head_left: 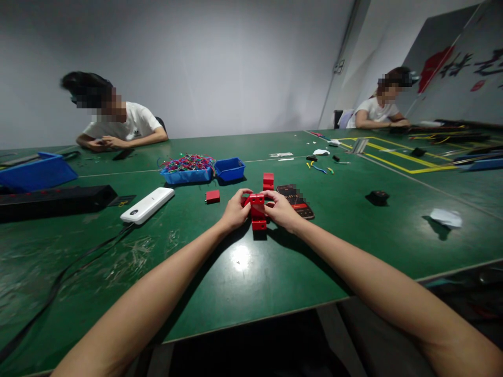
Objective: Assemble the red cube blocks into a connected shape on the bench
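Observation:
Between my two hands is a glossy red block-shaped part (258, 210) with small dark holes in its upper face and lower end. My left hand (237, 210) is closed on its left side, fingertips at the top edge. From the right, my right hand (281, 210) grips the same part with bent fingers. Just beyond it stands another red block (268, 180) on the table. A smaller red block (212, 197) with a metal pin lies left of my left hand. Partly behind my right hand is a phone (295, 201) with a lit screen.
On the green table (220, 293), a blue bin of coloured wires (188, 168) adjoins a blue bin (230, 170). A white power bank (148, 206) with a black cable lies left. Pliers (319, 168), a black object (378, 197) and crumpled paper (446, 218) lie right. Two people sit across.

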### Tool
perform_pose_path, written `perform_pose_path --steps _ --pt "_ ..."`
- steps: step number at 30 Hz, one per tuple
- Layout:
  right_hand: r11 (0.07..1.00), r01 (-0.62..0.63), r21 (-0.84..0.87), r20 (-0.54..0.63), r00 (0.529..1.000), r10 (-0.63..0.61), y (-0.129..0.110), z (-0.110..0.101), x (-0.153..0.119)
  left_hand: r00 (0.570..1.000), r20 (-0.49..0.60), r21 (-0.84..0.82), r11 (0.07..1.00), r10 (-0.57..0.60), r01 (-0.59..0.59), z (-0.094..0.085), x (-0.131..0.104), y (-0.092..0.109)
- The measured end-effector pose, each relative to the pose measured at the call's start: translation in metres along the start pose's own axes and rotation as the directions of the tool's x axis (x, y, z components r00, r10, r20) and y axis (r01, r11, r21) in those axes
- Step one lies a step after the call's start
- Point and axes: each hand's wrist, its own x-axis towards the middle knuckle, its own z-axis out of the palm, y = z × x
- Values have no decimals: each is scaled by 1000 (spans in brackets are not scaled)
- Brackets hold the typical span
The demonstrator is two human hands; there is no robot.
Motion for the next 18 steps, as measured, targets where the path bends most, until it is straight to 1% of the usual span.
perform_pose_path --steps 2,4,6,7,9,12,15,18 --pt "1000 -22 7 26 999 22 0 0 0 996 21 -187 978 -87 89 0 3 -2" --pt "999 -48 18 69 997 46 -1 -1 0 986 36 -337 927 -160 163 -1 5 -3" --pt "998 -58 28 75 996 56 -2 -2 1 978 68 -435 877 -197 207 0 5 -2" --pt "998 -63 31 70 996 60 -2 -2 1 977 88 -462 861 -195 213 0 4 0" --pt "997 -68 36 62 996 66 -2 -2 1 983 115 -469 864 -144 182 2 2 4" --pt "998 -54 35 60 997 52 -2 -2 2 989 142 -408 908 -36 92 5 -3 11" --pt "998 -49 39 40 998 47 -1 -3 4 994 103 -310 949 -18 49 6 -4 14" --pt "996 -67 54 45 997 65 -1 -5 5 997 80 -279 959 -24 46 5 -4 12"
